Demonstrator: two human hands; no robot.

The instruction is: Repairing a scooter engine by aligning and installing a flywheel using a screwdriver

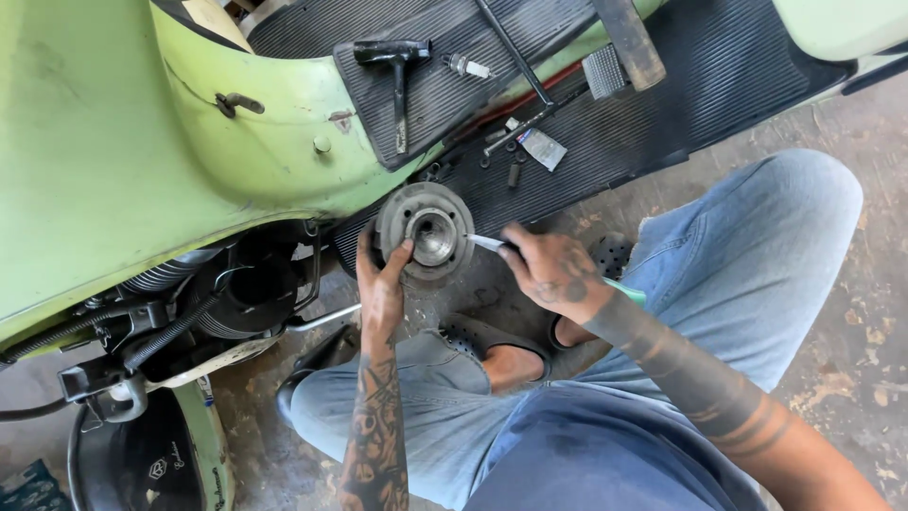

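At the scooter's side, left hand (pixel 381 284) gripped the round metal hub (pixel 425 232) by its rim, held upright off the floor. Right hand (pixel 553 274) clenched a green-handled screwdriver (pixel 492 244), tip just at the hub's edge. Hub: grey, dished, bright bore in the middle. Behind it, black ribbed rubber floor mat (pixel 662 104) carried a hammer (pixel 395 71), spark plug (pixel 468 66) and small loose parts. Pale green painted body panel (pixel 113 170). Stained concrete floor (pixel 851 331).

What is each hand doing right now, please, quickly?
Left hand: closed on the rim of the round metal hub, holding it up.
Right hand: closed on a green-handled tool, tip at the hub.
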